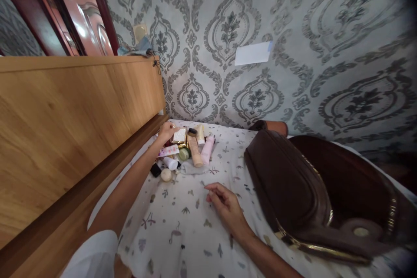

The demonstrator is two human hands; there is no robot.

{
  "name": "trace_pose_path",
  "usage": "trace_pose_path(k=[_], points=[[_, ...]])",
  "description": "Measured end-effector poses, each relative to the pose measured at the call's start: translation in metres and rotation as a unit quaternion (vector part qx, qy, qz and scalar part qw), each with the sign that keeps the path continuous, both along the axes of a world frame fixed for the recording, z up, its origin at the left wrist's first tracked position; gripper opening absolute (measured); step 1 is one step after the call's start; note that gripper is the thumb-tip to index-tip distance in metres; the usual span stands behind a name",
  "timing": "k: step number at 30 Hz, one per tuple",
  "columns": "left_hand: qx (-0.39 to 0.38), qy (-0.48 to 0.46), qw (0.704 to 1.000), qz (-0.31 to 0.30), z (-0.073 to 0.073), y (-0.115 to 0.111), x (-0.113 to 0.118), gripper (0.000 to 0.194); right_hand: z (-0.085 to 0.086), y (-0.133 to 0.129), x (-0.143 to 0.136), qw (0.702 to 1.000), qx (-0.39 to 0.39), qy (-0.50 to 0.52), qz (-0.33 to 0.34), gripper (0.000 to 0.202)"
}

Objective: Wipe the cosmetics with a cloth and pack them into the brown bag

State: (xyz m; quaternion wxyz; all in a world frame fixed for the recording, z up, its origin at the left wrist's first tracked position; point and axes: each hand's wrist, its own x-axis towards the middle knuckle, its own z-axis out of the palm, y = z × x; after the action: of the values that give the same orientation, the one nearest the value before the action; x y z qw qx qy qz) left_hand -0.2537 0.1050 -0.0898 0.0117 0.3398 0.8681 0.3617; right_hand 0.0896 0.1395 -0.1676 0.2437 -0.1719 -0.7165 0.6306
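My left hand reaches to the far left of the bed, its fingers closed on the edge of a small white and gold box. Around it lies a pile of cosmetics: a peach tube, a pink bottle, a pale yellow tube, a white and pink tube, a green-lidded jar and a white container. Nearer to me are a black item and a round cream-coloured item. My right hand hovers over the sheet, holding nothing, with fingers loosely bent and apart.
A dark brown leather bag with gold zips lies unzipped at the right. The patterned sheet covers the bed. A wooden panel runs along the left, and a wallpapered wall stands behind.
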Motion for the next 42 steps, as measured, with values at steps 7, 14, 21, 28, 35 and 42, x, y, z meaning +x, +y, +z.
trace_pose_path(k=[7, 14, 21, 28, 35, 42], points=[[0.097, 0.012, 0.988, -0.123, 0.004, -0.022, 0.104, 0.027, 0.016, 0.002, 0.001, 0.927, -0.365, 0.077, 0.03, 0.053], [0.015, 0.151, 0.975, -0.16, -0.03, -0.066, 0.179, 0.011, 0.031, -0.002, 0.011, 0.793, -0.606, 0.004, 0.065, 0.054], [-0.057, 0.225, 0.96, -0.156, -0.045, -0.073, 0.175, 0.021, 0.029, -0.003, 0.033, 0.802, -0.594, 0.02, 0.062, 0.054], [0.097, 0.13, 0.982, -0.096, -0.015, -0.075, 0.158, 0.01, 0.027, -0.001, 0.05, 0.805, -0.585, 0.058, 0.085, 0.056], [0.265, -0.049, 0.961, -0.068, -0.007, -0.068, 0.188, 0.031, 0.03, -0.002, 0.047, 0.807, -0.572, 0.075, 0.125, 0.065], [0.183, 0.022, 0.93, -0.317, -0.015, -0.059, 0.282, 0.014, 0.013, -0.002, 0.041, 0.846, -0.516, 0.106, 0.075, 0.043]])
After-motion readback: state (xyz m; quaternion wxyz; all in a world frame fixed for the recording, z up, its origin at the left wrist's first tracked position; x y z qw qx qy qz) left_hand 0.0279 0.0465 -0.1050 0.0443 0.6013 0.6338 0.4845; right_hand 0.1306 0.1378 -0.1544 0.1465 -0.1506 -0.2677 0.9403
